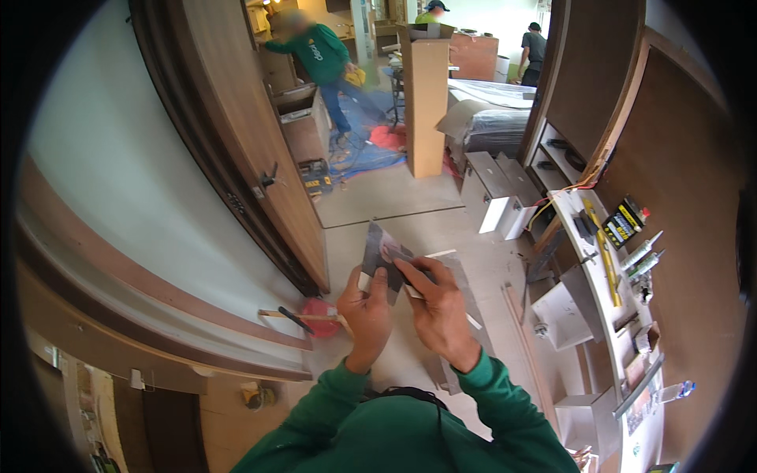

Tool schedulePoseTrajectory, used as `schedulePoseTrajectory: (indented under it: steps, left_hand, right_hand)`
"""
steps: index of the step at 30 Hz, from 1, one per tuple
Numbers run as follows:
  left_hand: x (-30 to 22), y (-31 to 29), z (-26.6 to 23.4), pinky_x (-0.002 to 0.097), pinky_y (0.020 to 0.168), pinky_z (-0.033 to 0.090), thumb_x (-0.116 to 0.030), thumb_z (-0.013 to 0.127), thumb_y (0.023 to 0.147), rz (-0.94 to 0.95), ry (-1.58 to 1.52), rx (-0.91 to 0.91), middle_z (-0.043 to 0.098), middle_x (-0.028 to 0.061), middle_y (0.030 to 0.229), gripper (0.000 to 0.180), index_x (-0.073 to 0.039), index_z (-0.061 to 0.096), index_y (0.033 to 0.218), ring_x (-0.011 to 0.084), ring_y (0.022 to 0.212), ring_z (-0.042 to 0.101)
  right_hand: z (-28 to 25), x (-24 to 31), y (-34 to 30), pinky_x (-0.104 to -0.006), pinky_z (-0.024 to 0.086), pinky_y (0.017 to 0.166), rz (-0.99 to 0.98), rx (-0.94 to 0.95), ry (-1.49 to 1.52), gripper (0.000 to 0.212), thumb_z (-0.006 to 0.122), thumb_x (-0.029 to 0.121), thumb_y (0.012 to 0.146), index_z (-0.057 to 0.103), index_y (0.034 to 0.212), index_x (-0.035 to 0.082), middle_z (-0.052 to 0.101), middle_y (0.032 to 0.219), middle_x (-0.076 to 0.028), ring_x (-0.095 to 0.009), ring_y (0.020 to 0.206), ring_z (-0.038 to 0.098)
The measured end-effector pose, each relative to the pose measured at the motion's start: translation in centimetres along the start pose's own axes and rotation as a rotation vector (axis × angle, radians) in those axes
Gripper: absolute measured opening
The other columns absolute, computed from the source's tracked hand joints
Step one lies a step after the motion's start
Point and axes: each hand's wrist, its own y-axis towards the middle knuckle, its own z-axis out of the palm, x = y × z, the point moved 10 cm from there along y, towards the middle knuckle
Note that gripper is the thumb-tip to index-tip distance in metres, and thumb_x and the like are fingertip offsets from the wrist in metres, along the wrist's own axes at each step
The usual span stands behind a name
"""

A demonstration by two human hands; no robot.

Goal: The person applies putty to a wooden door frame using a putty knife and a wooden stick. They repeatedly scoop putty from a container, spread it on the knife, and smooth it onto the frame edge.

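In front of my chest, my left hand (367, 322) grips a thin flat dark grey piece (377, 243), its thumb laid across the face. The piece is tilted, and a pale edge shows beside the left fingers. My right hand (443, 317) is closed at the same piece's right side, fingers bent over its edge. Whether the right fingers hold a second, separate piece there cannot be made out. Below the hands, a long grey board (471, 303) lies on the floor, partly hidden by the right hand and arm.
A wooden door (236, 126) stands ajar on the left. To the right runs a white shelf (587, 260) with a yellow level (603, 252) and sealant tubes (643, 252). White drawer boxes (487, 193) and a tall carton (427, 110) stand ahead. A person in green (319, 55) works beyond.
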Motion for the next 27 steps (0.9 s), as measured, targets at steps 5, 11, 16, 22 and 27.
schedulePoseTrajectory:
  steps: [5, 11, 16, 22, 27]
  left_hand:
    - [0.8, 0.4, -0.2, 0.022, 0.055, 0.037, -0.011, 0.068, 0.097, -0.06, -0.032, 0.02, 0.062, -0.0047, 0.076, 0.015, 0.003, 0.069, 0.102, 0.0019, 0.066, 0.045]
    - [-0.1, 0.6, 0.8, 0.0217, 0.057, 0.038, -0.01, 0.067, 0.098, -0.085, -0.153, 0.019, 0.064, -0.0038, 0.077, 0.013, 0.003, 0.068, 0.1, 0.0027, 0.067, 0.048]
    - [-0.6, 0.8, 1.4, 0.0214, 0.058, 0.041, -0.008, 0.066, 0.098, -0.015, -0.125, 0.012, 0.066, -0.0019, 0.076, 0.013, 0.005, 0.067, 0.102, 0.0031, 0.068, 0.051]
    - [0.0, 0.7, 1.3, 0.0232, 0.06, 0.044, -0.007, 0.065, 0.098, -0.014, -0.136, 0.011, 0.068, 0.0006, 0.08, 0.013, 0.005, 0.068, 0.102, 0.0047, 0.069, 0.052]
    - [0.0, 0.7, 1.4, 0.0224, 0.06, 0.044, -0.007, 0.064, 0.099, -0.005, -0.144, 0.04, 0.069, 0.0008, 0.08, 0.014, 0.006, 0.067, 0.102, 0.0045, 0.069, 0.052]
  right_hand:
    - [-0.8, -0.5, 0.0, -0.0459, 0.052, 0.089, 0.017, -0.086, -0.009, 0.052, 0.063, -0.005, 0.079, 0.067, 0.128, 0.014, 0.062, 0.124, -0.015, -0.039, 0.108, 0.059]
    - [-0.7, -1.2, -0.2, -0.0461, 0.052, 0.089, 0.05, -0.093, -0.03, 0.052, 0.063, -0.004, 0.081, 0.067, 0.129, 0.015, 0.062, 0.121, -0.014, -0.039, 0.109, 0.059]
    - [-0.7, -1.0, 0.3, -0.0457, 0.053, 0.088, 0.01, -0.093, -0.01, 0.05, 0.064, -0.002, 0.082, 0.067, 0.129, 0.015, 0.062, 0.118, -0.014, -0.038, 0.108, 0.06]
    - [-1.4, -1.6, -0.1, -0.0453, 0.053, 0.086, 0.02, -0.148, -0.045, 0.05, 0.065, -0.001, 0.082, 0.066, 0.129, 0.015, 0.062, 0.118, -0.014, -0.038, 0.106, 0.06]
    - [-1.5, -2.4, -0.4, -0.044, 0.051, 0.091, 0.121, -0.146, -0.049, 0.041, 0.066, 0.003, 0.087, 0.068, 0.127, 0.014, 0.064, 0.117, -0.016, -0.037, 0.108, 0.061]
